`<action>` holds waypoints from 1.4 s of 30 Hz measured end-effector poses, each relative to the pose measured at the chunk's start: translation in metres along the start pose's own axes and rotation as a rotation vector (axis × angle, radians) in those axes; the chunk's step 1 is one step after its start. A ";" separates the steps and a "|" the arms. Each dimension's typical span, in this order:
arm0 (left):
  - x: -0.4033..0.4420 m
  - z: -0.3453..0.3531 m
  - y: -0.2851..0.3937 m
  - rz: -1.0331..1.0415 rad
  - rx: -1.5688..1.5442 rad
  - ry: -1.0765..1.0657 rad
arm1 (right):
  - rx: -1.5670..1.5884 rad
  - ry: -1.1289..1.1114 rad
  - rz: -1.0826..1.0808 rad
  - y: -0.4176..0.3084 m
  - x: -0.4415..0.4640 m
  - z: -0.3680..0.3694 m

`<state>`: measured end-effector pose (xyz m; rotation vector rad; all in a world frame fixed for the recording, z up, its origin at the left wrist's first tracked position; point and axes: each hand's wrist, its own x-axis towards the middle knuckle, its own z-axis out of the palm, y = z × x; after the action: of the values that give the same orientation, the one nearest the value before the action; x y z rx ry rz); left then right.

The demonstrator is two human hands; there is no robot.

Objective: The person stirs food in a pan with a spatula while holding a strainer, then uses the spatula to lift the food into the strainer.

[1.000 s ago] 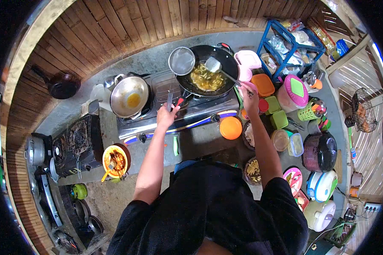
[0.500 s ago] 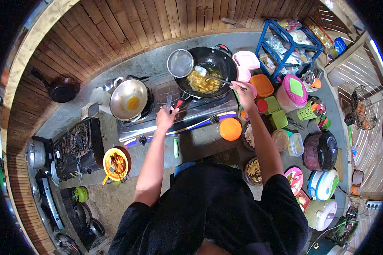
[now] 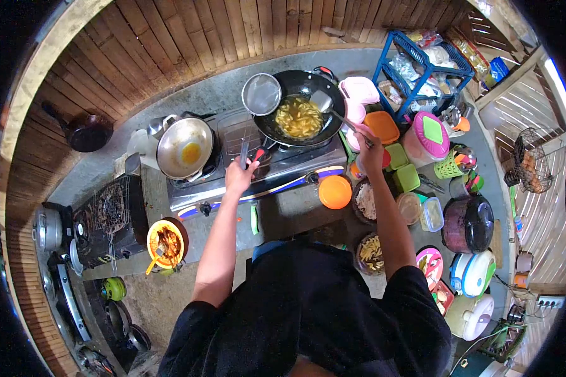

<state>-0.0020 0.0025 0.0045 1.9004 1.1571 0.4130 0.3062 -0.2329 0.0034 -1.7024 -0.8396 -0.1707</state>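
Note:
My left hand (image 3: pixel 239 176) is closed round the handle of a round mesh strainer (image 3: pixel 261 94), whose bowl hangs over the left rim of the black wok (image 3: pixel 308 80). Pale yellow pieces (image 3: pixel 299 118) fry in oil in the middle of that wok. In my right hand (image 3: pixel 370 147) is the long handle of a metal spatula (image 3: pixel 321 100); its blade sits at the wok's right inner side, just beside the food. Left of the strainer, a lighter metal pan (image 3: pixel 185 146) with a little yellow oil stands on the stove (image 3: pixel 233 182).
An orange bowl (image 3: pixel 165 246) of dark red sauce sits at the left. Right of the stove are an orange lid (image 3: pixel 335 191), green containers (image 3: pixel 407 178) and a pink-lidded tub (image 3: pixel 425 139). A blue rack (image 3: pixel 383 69) stands behind them. A dark pot (image 3: pixel 468 221) is at the far right.
The spatula blade has moved from over the food to the wok's right inner side, and my right hand has drawn back slightly. My left hand still holds the strainer at the wok's rim.

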 end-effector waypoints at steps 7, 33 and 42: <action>0.007 0.003 -0.010 0.033 0.036 -0.023 | 0.266 -0.114 0.264 -0.011 -0.019 0.001; 0.007 0.004 -0.011 0.014 -0.034 -0.021 | 0.142 -0.154 0.073 -0.009 0.014 0.020; 0.004 0.000 -0.003 0.009 0.027 -0.013 | -0.257 -0.038 -0.056 -0.018 -0.001 -0.013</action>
<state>-0.0015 0.0063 0.0010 1.9296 1.1519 0.3909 0.2985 -0.2439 0.0211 -1.9271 -0.9251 -0.2955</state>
